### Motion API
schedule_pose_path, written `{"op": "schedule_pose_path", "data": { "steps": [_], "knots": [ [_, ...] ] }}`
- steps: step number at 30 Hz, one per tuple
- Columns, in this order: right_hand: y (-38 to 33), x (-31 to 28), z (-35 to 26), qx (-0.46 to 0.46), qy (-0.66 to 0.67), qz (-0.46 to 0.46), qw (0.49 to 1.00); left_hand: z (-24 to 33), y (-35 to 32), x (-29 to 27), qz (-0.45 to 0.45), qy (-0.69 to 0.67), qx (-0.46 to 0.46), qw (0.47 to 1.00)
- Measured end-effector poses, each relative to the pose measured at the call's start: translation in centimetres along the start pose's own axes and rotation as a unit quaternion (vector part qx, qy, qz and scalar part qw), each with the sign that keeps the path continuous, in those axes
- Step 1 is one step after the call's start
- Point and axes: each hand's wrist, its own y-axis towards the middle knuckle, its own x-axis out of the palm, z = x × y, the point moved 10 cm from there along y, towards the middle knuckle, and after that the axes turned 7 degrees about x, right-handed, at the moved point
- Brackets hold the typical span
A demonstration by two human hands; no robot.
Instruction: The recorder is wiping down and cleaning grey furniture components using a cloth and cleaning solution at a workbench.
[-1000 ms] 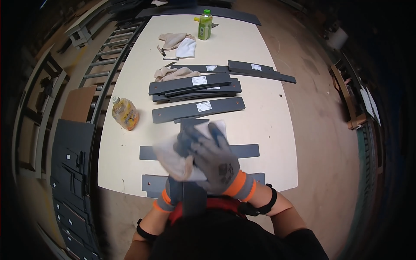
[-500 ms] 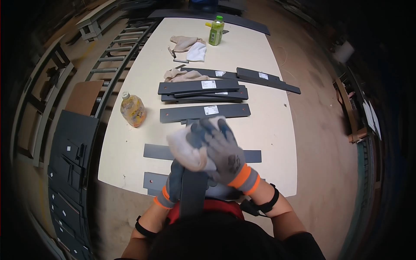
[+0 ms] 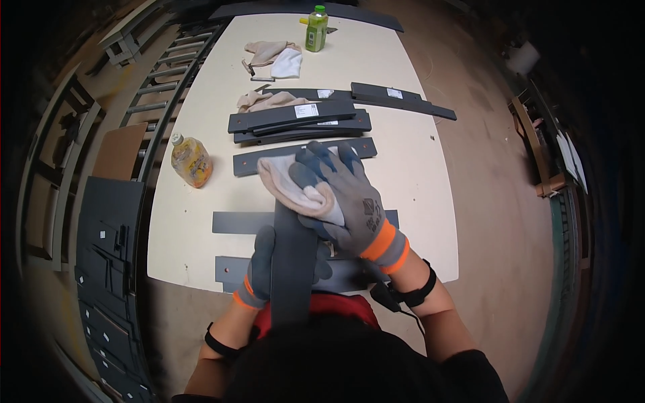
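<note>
A dark grey flat board (image 3: pixel 292 269) stands lengthwise in front of my body, its near end hidden by dark clothing. My gloved left hand (image 3: pixel 261 269) grips it around its lower part, thumb along the left edge and fingertips showing past the right one. Over the board's far end, my gloved right hand (image 3: pixel 339 195) presses a folded white and beige cloth (image 3: pixel 295 189), fingers wrapped round it. Beyond the hands, a dark board with a label (image 3: pixel 252 164) lies on the pale table (image 3: pixel 181 252), partly covered by the right hand. Two more boards lie beneath my arms, largely hidden.
Stacked dark boards (image 3: pixel 269 123) lie farther back beside crumpled beige cloth. A bottle with orange contents (image 3: pixel 192 163) stands at the left, a green bottle (image 3: pixel 316 30) at the far end. Left of the table are a roller conveyor (image 3: pixel 158 87) and piled dark panels (image 3: pixel 111 215).
My right hand and the cloth have shifted slightly along the board's far end. The view has tilted, so the tabletop things sit higher and more to the left. Both grips hold.
</note>
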Motion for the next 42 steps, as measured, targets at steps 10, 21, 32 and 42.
{"op": "schedule_pose_path", "data": {
  "steps": [10, 21, 32, 42],
  "knots": [
    [-14.9, 18.1, -4.8, -0.112, 0.082, -0.299, 0.944, 12.0, 2.5, -1.9, -0.032, 0.03, 0.268, 0.962],
    [-8.3, 4.4, 5.7, 0.347, 0.621, 0.025, 0.703, 13.5, 2.9, 0.8, 0.148, 0.293, 0.268, 0.906],
    [-5.3, 4.6, 0.1, 0.086, 0.246, 0.077, 0.962, 11.9, 3.5, -0.2, 0.159, 0.392, 0.257, 0.869],
    [-1.8, 2.5, 0.6, 0.082, 0.18, 0.072, 0.978, 12.8, 1.8, 2.7, 0.156, 0.658, 0.38, 0.631]
  ]
}}
